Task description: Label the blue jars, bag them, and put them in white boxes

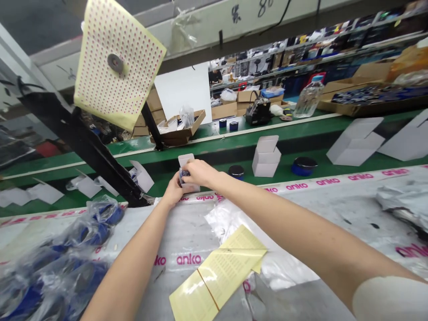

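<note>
Both my hands meet at the far edge of the worktable, around a small white box (186, 160) with its flap up. My left hand (173, 192) is closed on the box from below. My right hand (198, 173) is closed over a small blue round item (183, 174), which it holds at the box's mouth. On the green belt (214, 149) just behind stand another small white box (266, 157) with its lid raised and two dark blue round tins (236, 171) (303, 165).
Bagged blue items (63, 254) are heaped at the near left. Yellow sticker backing sheets (217, 272) lie on plastic film printed "anko". A yellow dotted sticker sheet (115, 64) hangs on a black stand (90, 147). Flat white cartons (356, 142), a cardboard tray (180, 129) and a water bottle (309, 98) are beyond.
</note>
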`<state>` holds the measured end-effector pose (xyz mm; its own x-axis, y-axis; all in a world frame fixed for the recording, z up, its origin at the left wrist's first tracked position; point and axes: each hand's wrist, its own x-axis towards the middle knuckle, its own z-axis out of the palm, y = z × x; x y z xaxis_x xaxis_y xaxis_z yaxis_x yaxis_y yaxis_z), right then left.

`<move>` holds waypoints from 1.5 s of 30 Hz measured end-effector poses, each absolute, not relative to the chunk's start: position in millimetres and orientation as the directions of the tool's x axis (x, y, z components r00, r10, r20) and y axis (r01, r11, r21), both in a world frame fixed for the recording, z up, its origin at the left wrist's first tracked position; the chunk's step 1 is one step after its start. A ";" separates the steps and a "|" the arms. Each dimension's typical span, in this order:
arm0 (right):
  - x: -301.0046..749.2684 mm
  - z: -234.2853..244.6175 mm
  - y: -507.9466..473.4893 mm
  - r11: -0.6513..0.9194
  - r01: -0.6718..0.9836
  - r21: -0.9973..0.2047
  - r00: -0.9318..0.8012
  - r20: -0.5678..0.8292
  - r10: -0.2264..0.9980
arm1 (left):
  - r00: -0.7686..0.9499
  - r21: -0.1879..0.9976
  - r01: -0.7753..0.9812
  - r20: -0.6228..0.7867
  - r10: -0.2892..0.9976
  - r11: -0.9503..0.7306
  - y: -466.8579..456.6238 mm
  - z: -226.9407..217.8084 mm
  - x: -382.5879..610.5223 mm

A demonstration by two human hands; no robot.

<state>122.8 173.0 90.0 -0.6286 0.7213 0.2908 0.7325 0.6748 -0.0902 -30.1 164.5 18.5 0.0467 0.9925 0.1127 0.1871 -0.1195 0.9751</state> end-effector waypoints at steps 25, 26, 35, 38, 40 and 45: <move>212.6 75.4 152.2 0.500 0.827 -0.256 -0.413 0.328 0.850 | -0.156 0.921 0.379 0.163 0.974 -0.094 168.8 24.2 -49.3; 225.5 67.0 154.1 0.435 0.853 -0.289 -0.351 0.299 0.888 | -0.175 0.911 0.404 0.166 0.971 -0.083 166.5 25.6 -47.9; 250.7 46.9 143.2 0.477 0.672 -0.566 -0.471 0.169 0.866 | -0.057 0.808 0.507 0.380 0.923 -0.301 78.8 42.8 10.6; 246.7 54.5 115.9 0.588 0.507 -0.630 -0.688 0.116 0.717 | 0.026 0.867 0.417 0.291 0.956 -0.275 56.3 36.5 24.3; 243.8 55.0 99.7 0.619 0.431 -0.656 -0.776 0.081 0.625 | 0.093 0.925 0.316 0.188 0.978 -0.208 49.1 30.8 26.0; 249.7 47.1 76.1 0.650 0.329 -0.684 -0.777 0.195 0.599 | 0.381 0.992 0.098 0.033 0.924 -0.076 40.5 20.6 18.6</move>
